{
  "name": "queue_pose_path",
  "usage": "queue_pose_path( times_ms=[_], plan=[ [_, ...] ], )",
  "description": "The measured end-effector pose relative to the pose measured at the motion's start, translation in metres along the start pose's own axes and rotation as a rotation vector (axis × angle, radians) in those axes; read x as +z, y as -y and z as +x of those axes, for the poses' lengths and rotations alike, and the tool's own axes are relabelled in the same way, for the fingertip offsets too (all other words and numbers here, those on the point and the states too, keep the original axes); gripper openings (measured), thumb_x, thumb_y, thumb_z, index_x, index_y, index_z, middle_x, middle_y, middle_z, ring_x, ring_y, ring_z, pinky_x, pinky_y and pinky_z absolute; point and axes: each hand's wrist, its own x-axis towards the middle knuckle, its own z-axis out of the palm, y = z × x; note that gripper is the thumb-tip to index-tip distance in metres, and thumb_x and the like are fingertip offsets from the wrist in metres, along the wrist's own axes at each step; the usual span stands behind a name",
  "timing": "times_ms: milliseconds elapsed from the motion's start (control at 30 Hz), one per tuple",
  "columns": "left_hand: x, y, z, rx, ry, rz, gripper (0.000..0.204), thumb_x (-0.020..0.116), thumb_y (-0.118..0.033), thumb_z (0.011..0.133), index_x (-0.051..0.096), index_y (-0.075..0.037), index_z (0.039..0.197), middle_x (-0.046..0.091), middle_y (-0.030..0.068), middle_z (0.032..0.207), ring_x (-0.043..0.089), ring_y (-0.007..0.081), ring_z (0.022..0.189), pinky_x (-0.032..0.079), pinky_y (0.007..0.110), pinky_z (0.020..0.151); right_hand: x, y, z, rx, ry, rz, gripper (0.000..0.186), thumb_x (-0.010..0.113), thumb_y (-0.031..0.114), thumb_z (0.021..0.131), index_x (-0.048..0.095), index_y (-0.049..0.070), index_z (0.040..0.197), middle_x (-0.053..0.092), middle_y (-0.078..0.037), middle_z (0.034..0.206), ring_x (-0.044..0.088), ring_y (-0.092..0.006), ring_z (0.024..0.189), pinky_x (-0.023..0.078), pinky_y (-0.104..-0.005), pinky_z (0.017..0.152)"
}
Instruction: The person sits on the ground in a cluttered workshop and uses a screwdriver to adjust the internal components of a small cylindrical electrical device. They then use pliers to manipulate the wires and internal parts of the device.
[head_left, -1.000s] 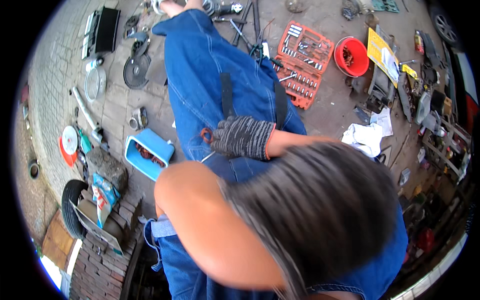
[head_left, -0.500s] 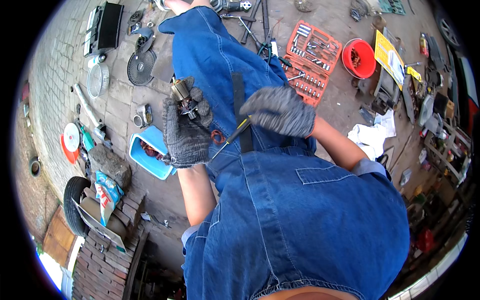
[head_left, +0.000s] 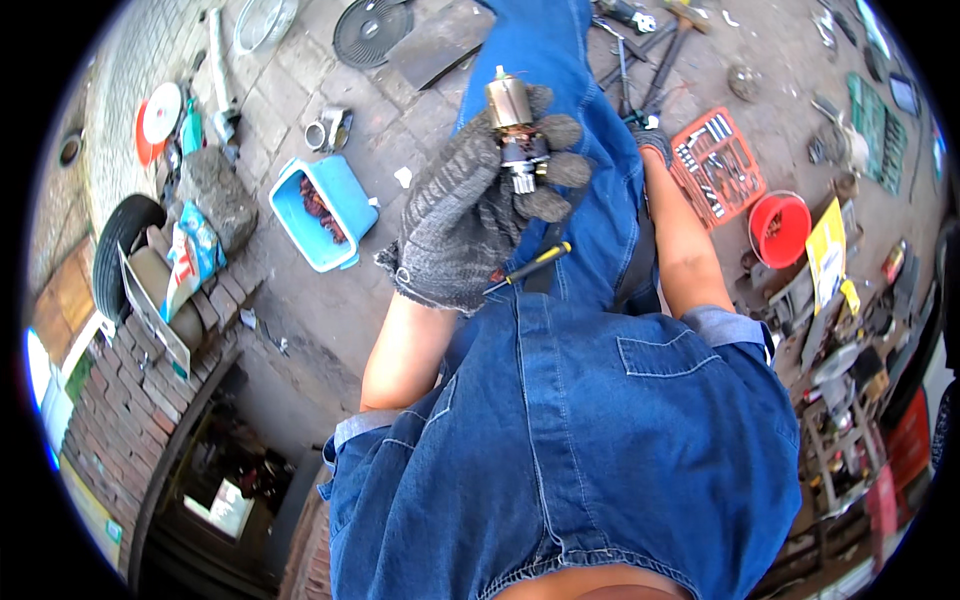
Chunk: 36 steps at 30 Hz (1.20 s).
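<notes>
Brass-coloured cylindrical metal part, grasped in grey knit-gloved left hand, underside hidden by palm. Right hand mostly obscured; grip cannot be told.

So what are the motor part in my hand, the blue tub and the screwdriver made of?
The motor part: metal, judging by its sheen; the coppery band may be copper wire. The tub: probably plastic, smooth, evenly coloured, with a moulded-looking rim. The screwdriver: likely a plastic or rubber handle, black and yellow, on a thin shaft that looks like metal.
</notes>
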Motion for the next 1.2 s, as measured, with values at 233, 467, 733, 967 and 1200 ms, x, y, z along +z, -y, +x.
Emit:
queue_pose_path(
  times_ms=[233, 467, 733, 967, 1200],
  plan=[
    [0.002, -0.003, 0.018, 0.095, -0.108, 0.164, 0.065, 0.058, -0.025, 0.086, 0.026, 0.005, 0.133, 0.049, 0.0232, 0.118, 0.058, 0.0313, 0.098, 0.055, 0.031, 0.068, 0.046, -0.003, 0.035, 0.061, -0.130, 0.172, 0.069, 0.050, 0.062, 0.074, 0.058, 0.005, 0.112, 0.058, -0.022, 0.112, 0.054, -0.0363, 0.107, 0.043, -0.0418, 0.088],
    [0.004, -0.007, 0.030, 0.150, -0.194, 0.516, 0.062, 0.065, -0.022, 0.081, 0.034, 0.003, 0.129, 0.053, 0.0202, 0.113, 0.060, 0.0275, 0.096, 0.055, 0.029, 0.066, 0.054, -0.009, 0.018, 0.084, -0.145, 0.222, 0.067, 0.051, 0.061, 0.074, 0.059, 0.005, 0.111, 0.058, -0.022, 0.111, 0.054, -0.0369, 0.106, 0.043, -0.0422, 0.088],
    [0.003, -0.004, 0.017, 0.190, -0.261, 0.556, 0.061, 0.068, -0.018, 0.077, 0.038, 0.002, 0.126, 0.055, 0.0185, 0.111, 0.061, 0.0266, 0.093, 0.054, 0.029, 0.065, 0.051, -0.016, 0.019, 0.058, -0.143, 0.237, 0.066, 0.051, 0.060, 0.074, 0.059, 0.005, 0.109, 0.058, -0.022, 0.110, 0.054, -0.0375, 0.105, 0.043, -0.0426, 0.087],
    [0.004, -0.004, -0.002, 0.229, -0.215, 0.543, 0.063, 0.070, -0.018, 0.075, 0.039, 0.002, 0.125, 0.055, 0.0188, 0.111, 0.061, 0.0275, 0.092, 0.053, 0.030, 0.064, 0.033, -0.027, 0.027, -0.002, -0.131, 0.286, 0.064, 0.051, 0.059, 0.074, 0.059, 0.005, 0.108, 0.058, -0.023, 0.109, 0.055, -0.0381, 0.104, 0.043, -0.0430, 0.086],
    [0.013, 0.002, -0.017, 0.268, -0.271, 0.642, 0.055, 0.062, -0.020, 0.084, 0.036, 0.003, 0.127, 0.055, 0.0197, 0.112, 0.062, 0.0257, 0.092, 0.054, 0.028, 0.066, -0.008, -0.056, -0.011, -0.367, -0.200, 0.159, 0.032, 0.044, 0.027, 0.088, 0.059, 0.004, 0.106, 0.061, -0.019, 0.092, 0.058, -0.0313, 0.087, 0.045, -0.0395, 0.078]
  ],
)
